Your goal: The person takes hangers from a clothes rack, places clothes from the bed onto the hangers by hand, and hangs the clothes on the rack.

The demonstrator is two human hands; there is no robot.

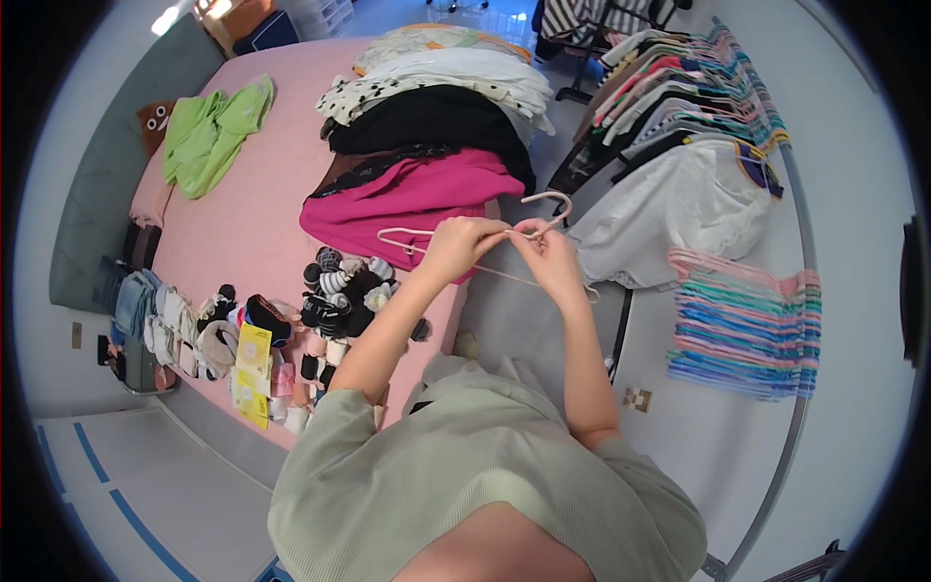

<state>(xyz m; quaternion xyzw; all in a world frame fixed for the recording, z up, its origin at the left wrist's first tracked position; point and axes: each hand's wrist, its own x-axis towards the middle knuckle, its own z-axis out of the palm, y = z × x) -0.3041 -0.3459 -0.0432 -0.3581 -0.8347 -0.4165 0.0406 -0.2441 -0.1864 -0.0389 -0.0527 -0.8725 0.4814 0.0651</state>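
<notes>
I hold a pale pink plastic hanger with a curved hook (569, 204) at the centre of the frame, slightly above the middle. Since only my fingertips seem to carry it, near the base of the hook, I judge that a loosened pinch could let it tip or twist, its long arms swinging about that point. If it slipped altogether, it could drop onto the smooth grey surface (529, 335) below my hands. The arm reaching to the left appears over the magenta cloth garment (417, 206) in the upper centre, so a low sweep might catch its folds; a wide swing the other way could brush the white lacy garment (659, 218) at the upper right.

My left hand (458, 246) has its thumb and fingers pressed together on the hanger, left of the hook. My right hand (546, 260) pinches it just under the hook, the two sets of fingertips nearly meeting. The hook rises above my right hand; one arm juts out past my left hand, and the lower bar slants beneath both, its far end showing beside my right wrist.
</notes>
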